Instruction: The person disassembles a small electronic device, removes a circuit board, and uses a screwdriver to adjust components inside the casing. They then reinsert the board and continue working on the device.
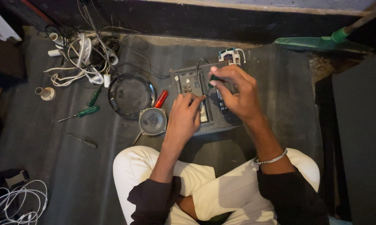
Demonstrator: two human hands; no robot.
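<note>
A green screwdriver and a loose speaker lie left of the grey box, which sits on the mat before the knees. The left hand rests on it with fingers half curled, steadying. The right hand is closed around a green-handled tool. The box looks rigid and fairly heavy, best held by its edges. The hands hide the tool tip and the box's inside.
</note>
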